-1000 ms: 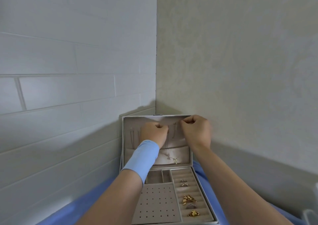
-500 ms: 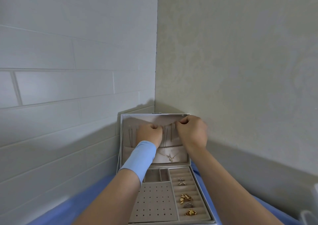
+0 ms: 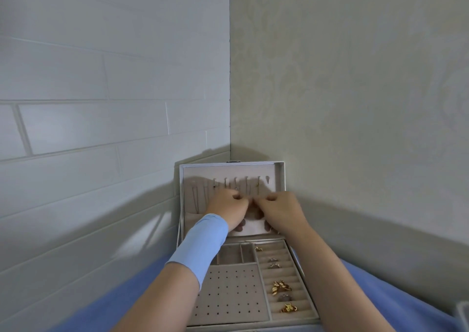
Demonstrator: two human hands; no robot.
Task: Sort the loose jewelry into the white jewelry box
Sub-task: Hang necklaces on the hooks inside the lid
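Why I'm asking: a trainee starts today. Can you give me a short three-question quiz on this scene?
1. True or false: gold pieces lie in the ring rows of the jewelry box.
2. Pick one: the left hand and right hand are at A) the raised lid, B) the ring rows, C) the holed panel.
3. Fill in: the left wrist wears a ___ band.
Key: 1 true; 2 A; 3 blue.
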